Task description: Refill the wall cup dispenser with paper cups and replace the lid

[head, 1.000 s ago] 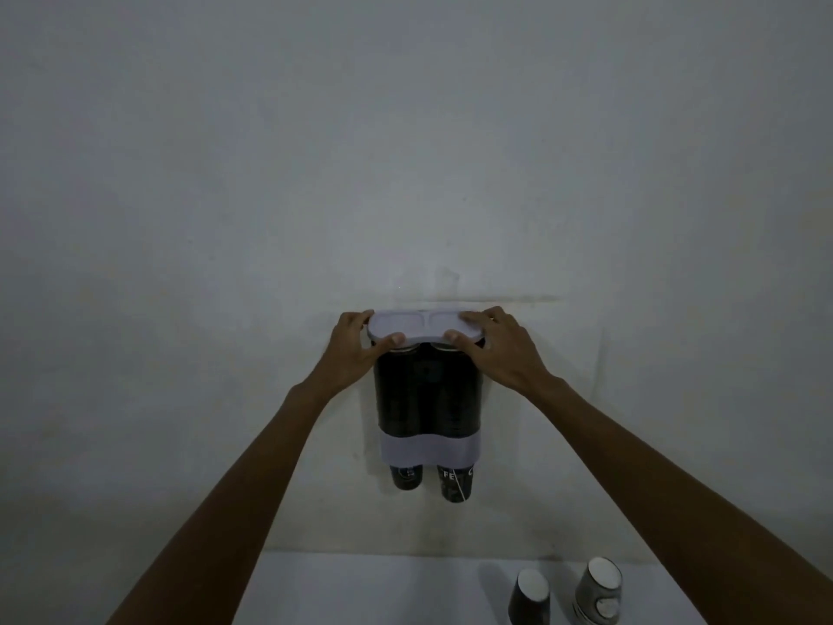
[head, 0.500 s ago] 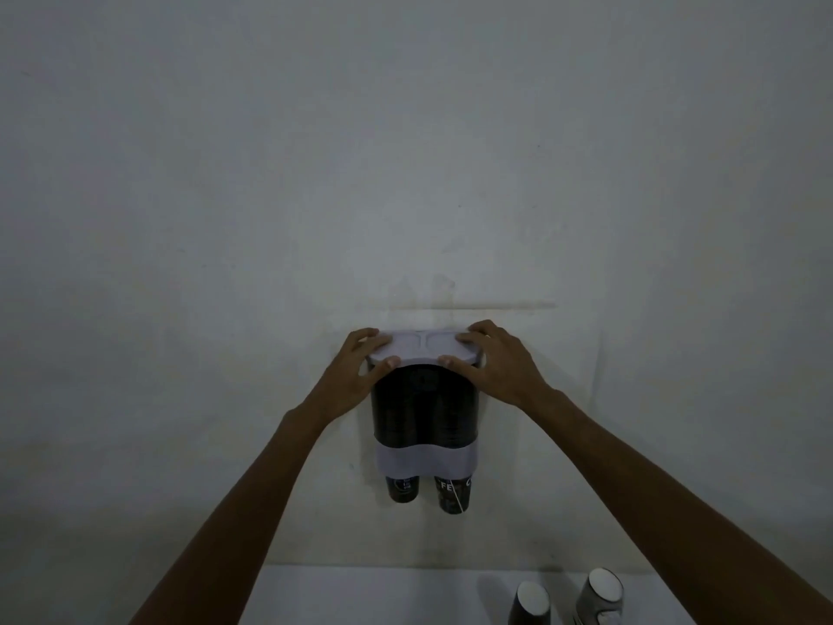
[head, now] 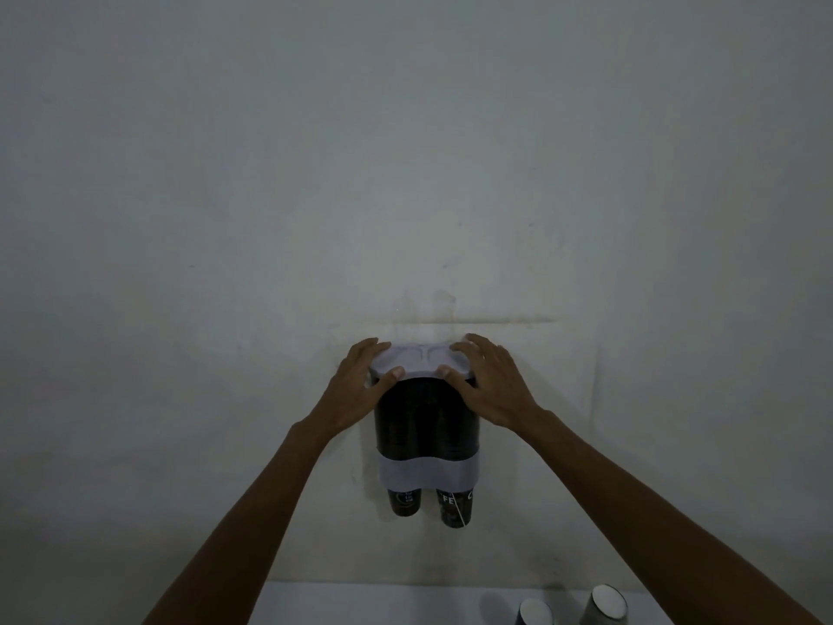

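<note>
Pinching lid (head: pixel 417 359) atop dispenser (head: pixel 426 421): left hand (head: pixel 358 390), right hand (head: pixel 491 383) grip opposite ends.

The dark paper cup (head: pixel 455 507) that hangs out from the right tube of the wall dispenser carries white letters "FE" and further right a "C". The print on the left dark cup (head: pixel 404 502) is too blurred to read.

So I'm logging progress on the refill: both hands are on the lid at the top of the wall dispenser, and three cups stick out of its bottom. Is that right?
Not quite. The head view shows two cups sticking out of the bottom of the dispenser, not three. The rest holds: the left hand and the right hand are both on the lid at its top.
</note>
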